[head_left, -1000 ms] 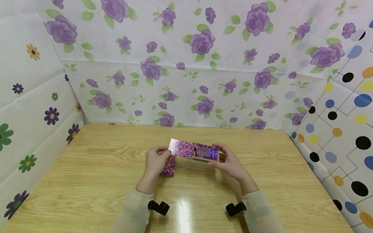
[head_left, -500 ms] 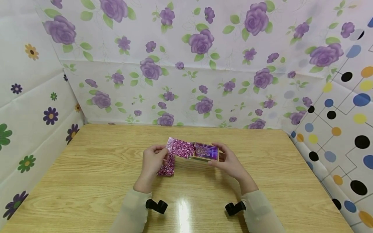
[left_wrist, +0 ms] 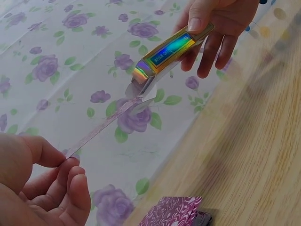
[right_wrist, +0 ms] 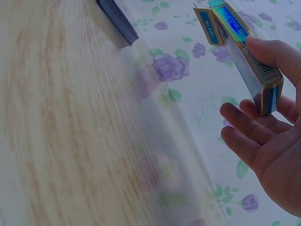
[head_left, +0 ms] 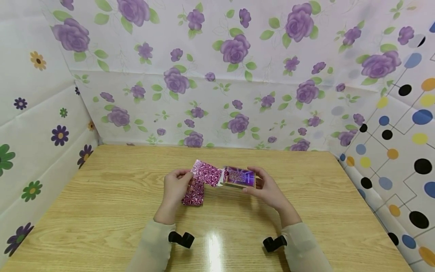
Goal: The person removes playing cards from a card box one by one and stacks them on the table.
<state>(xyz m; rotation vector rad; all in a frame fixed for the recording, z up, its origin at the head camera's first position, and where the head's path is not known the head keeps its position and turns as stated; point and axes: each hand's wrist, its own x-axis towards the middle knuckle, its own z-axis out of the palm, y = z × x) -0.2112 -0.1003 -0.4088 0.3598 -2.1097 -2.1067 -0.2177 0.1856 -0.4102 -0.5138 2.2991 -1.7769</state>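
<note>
My left hand (head_left: 175, 190) pinches the near end of a playing card (head_left: 205, 173) with a pink-and-white swirled back. In the left wrist view the card (left_wrist: 101, 127) shows almost edge-on, its far end at the open flap of the card box. My right hand (head_left: 266, 190) holds that purple-and-gold card box (head_left: 239, 177) by its right end, above the table. In the right wrist view the thumb lies along the box's shiny side (right_wrist: 256, 61), and a flap hangs open. A stack of playing cards (head_left: 193, 195) lies below the left hand, partly hidden by it.
The wooden table (head_left: 119, 189) spreads under both hands. Behind it rises a wall cloth (head_left: 210, 94) with purple roses; patterned cloths also close the left and right sides. Each wrist wears a small black camera (head_left: 181, 239).
My left hand has drawn the card leftward, and more of it shows outside the box; a white flap now shows at the box's mouth. The right hand and box have hardly moved.
</note>
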